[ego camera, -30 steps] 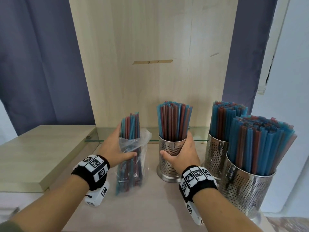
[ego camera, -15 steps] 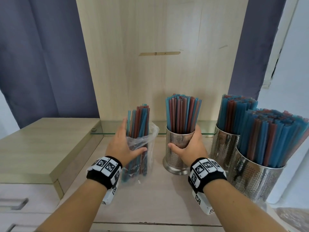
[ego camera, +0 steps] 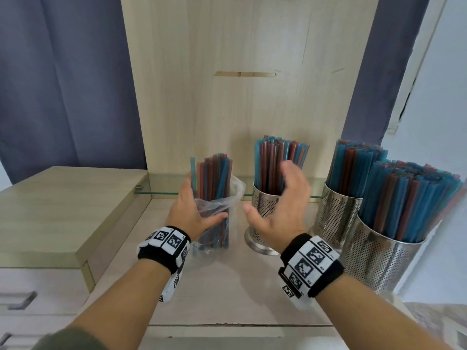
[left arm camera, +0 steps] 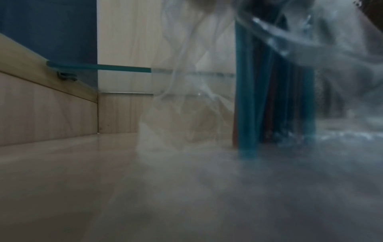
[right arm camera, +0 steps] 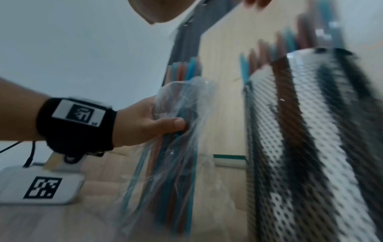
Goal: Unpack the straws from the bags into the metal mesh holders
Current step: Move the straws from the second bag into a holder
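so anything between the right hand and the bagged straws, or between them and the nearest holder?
Nothing visible. The right hand hangs open in front of the nearest mesh holder, with a bare gap to the bag of straws that the left hand holds upright. The holder's top is open but already packed with straws.

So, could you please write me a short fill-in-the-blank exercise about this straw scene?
1. The left hand holds the clear plastic ___ of straws.
2. The right hand is ___ and holds nothing.
3. The number of metal holders standing on the counter is ___.
4. The straws are blue and ___.

Missing words: bag; open; three; red
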A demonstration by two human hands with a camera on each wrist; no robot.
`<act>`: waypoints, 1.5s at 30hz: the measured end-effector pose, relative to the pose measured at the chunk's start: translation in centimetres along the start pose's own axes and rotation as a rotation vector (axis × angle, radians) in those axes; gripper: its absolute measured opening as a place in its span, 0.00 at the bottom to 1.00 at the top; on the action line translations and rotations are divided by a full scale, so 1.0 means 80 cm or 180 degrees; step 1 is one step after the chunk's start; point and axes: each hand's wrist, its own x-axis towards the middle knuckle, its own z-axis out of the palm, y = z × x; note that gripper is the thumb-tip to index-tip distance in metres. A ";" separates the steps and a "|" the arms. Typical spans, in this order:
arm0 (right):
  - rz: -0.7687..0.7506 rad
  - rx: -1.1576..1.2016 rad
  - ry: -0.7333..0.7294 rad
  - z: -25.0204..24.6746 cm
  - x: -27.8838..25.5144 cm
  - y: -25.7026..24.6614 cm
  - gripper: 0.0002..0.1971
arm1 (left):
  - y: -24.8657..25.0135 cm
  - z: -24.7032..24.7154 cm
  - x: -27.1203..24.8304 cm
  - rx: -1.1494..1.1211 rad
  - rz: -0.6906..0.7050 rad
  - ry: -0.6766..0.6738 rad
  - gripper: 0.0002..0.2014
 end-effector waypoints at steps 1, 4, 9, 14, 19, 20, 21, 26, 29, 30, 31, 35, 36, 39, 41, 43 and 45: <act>-0.0057 0.0143 -0.0410 0.002 0.005 -0.010 0.44 | 0.000 0.000 0.000 -0.0021 0.0047 -0.0028 0.55; 0.0458 0.0652 -0.1538 0.014 0.023 -0.035 0.44 | -0.004 0.002 0.002 -0.0072 0.0052 -0.0163 0.56; 0.1611 0.1277 -0.1737 0.060 0.059 -0.043 0.54 | -0.005 0.002 0.001 0.0127 0.0181 -0.0203 0.62; 0.1771 0.1402 -0.1751 0.078 0.081 -0.044 0.42 | -0.007 0.004 0.003 0.0138 0.0221 -0.0230 0.59; 0.1933 0.1619 -0.1632 0.093 0.080 -0.044 0.34 | -0.010 0.005 0.004 0.0107 0.0342 -0.0385 0.61; 0.2009 0.1647 -0.1564 0.095 0.080 -0.044 0.32 | -0.010 0.006 0.005 0.0136 0.0371 -0.0425 0.61; 0.2096 0.1669 -0.1520 0.098 0.079 -0.044 0.30 | -0.010 0.006 0.005 0.0175 0.0377 -0.0466 0.62; 0.2235 0.1696 -0.1400 0.105 0.080 -0.040 0.19 | -0.009 0.005 0.005 0.0290 0.0255 -0.0611 0.69; 0.2149 0.1591 -0.1345 0.107 0.079 -0.037 0.15 | -0.011 0.005 0.006 0.0388 0.0242 -0.0596 0.70; 0.2127 0.1578 -0.1326 0.107 0.078 -0.035 0.14 | -0.011 0.006 0.006 0.0402 0.0231 -0.0590 0.70; 0.2116 0.1536 -0.1320 0.107 0.077 -0.035 0.13 | -0.011 0.006 0.006 0.0402 0.0217 -0.0586 0.70; 0.2141 0.1432 -0.1352 0.105 0.082 -0.032 0.04 | -0.012 0.008 0.007 0.0443 0.0206 -0.0563 0.71; 0.2139 0.1448 -0.1351 0.103 0.084 -0.033 0.02 | -0.012 0.008 0.007 0.0491 0.0214 -0.0554 0.71; 0.2106 0.1377 -0.1322 0.099 0.091 -0.036 0.07 | -0.014 0.010 0.009 0.0556 0.0201 -0.0516 0.72; 0.2079 0.1422 -0.1203 0.096 0.098 -0.037 0.09 | -0.014 0.009 0.008 0.0468 0.0181 -0.0502 0.71; 0.2144 0.1604 -0.0909 0.093 0.108 -0.037 0.07 | -0.016 0.009 0.008 0.0400 0.0171 -0.0463 0.65; 0.2109 0.1698 -0.0575 0.085 0.123 -0.036 0.04 | -0.014 0.007 0.006 0.0468 0.0186 -0.0428 0.57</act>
